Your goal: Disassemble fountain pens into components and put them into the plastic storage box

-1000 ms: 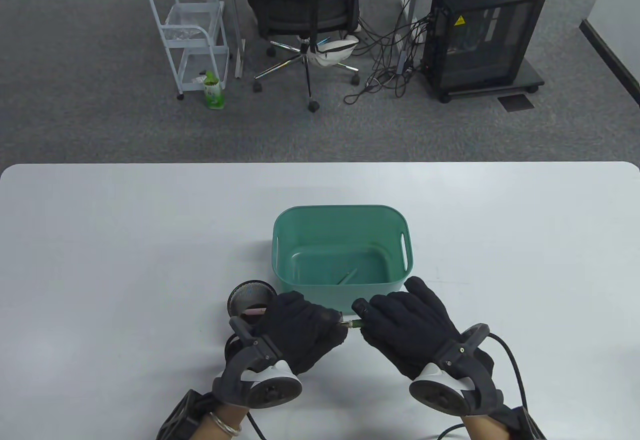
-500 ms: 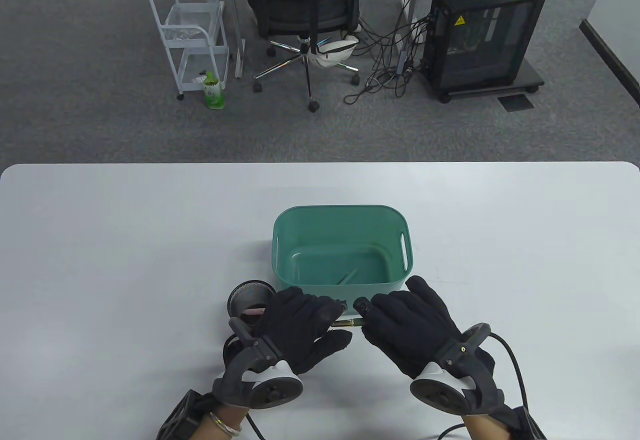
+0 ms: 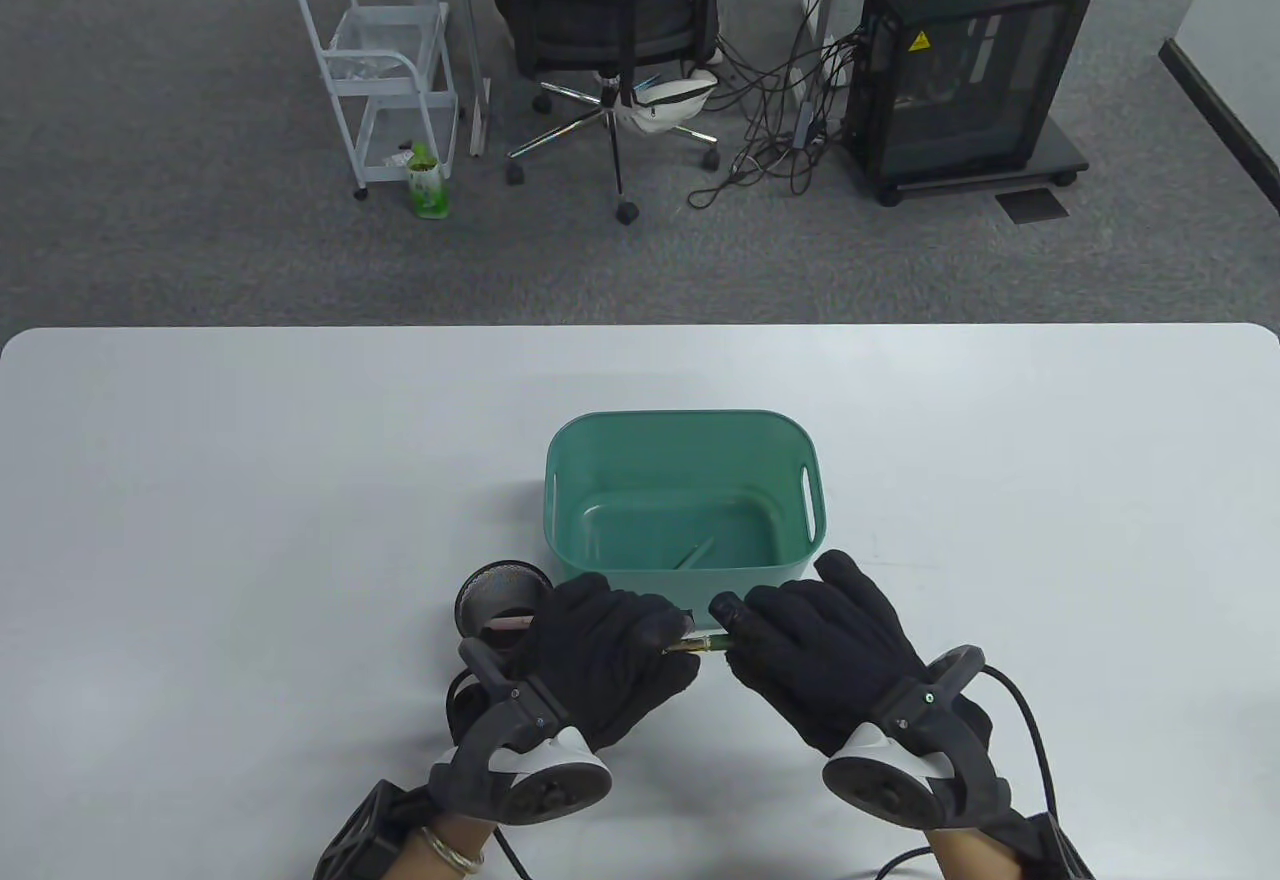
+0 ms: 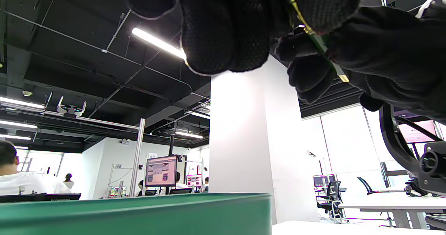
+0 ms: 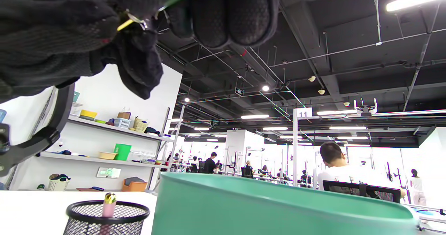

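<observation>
Table view — both hands (image 3: 720,655) still pinch the green pen (image 3: 698,643); left thumb has tucked in.

White counter (image 3: 300,480) with rounded far corners spans my whole view. Green plastic storage box (image 3: 800,520) sits on it at centre, slightly toward the near side, slot handle on its right wall. Black mesh pen cup (image 3: 490,592) stands on the counter just left of the box's near-left corner, with a pink pen (image 5: 108,204) upright inside it. A small green part (image 3: 695,554) lies on the box floor.
</observation>
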`<state>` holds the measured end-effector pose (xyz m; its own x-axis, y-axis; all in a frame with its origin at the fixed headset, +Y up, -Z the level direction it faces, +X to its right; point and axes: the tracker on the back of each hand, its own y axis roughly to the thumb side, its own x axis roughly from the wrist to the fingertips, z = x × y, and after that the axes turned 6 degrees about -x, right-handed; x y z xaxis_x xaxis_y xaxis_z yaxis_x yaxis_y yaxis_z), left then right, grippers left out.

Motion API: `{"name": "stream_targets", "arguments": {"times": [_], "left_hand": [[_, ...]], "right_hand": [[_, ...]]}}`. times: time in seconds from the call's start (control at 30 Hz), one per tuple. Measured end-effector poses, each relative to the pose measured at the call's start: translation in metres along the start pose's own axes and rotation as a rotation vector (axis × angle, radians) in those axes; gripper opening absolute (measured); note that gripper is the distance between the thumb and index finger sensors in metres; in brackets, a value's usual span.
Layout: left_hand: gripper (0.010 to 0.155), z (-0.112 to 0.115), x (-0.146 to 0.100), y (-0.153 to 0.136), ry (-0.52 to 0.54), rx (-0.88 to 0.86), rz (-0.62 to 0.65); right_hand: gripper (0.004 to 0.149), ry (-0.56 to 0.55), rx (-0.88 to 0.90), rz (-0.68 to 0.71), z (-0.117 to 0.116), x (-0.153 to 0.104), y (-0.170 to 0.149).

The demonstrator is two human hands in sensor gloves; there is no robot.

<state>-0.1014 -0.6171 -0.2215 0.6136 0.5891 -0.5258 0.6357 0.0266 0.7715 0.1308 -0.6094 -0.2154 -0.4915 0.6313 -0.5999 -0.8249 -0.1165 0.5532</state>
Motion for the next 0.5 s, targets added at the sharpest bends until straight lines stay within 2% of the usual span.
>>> {"name": "stream_targets", "arguments": {"times": [0.5], "left_hand": [[0.047,0.0002,0.0002,-0.0002,0.004,-0.024,0.008]], "right_hand": [[0.045,0.0,0.001,0.004,0.0003,-0.0004,0.0006]]}}
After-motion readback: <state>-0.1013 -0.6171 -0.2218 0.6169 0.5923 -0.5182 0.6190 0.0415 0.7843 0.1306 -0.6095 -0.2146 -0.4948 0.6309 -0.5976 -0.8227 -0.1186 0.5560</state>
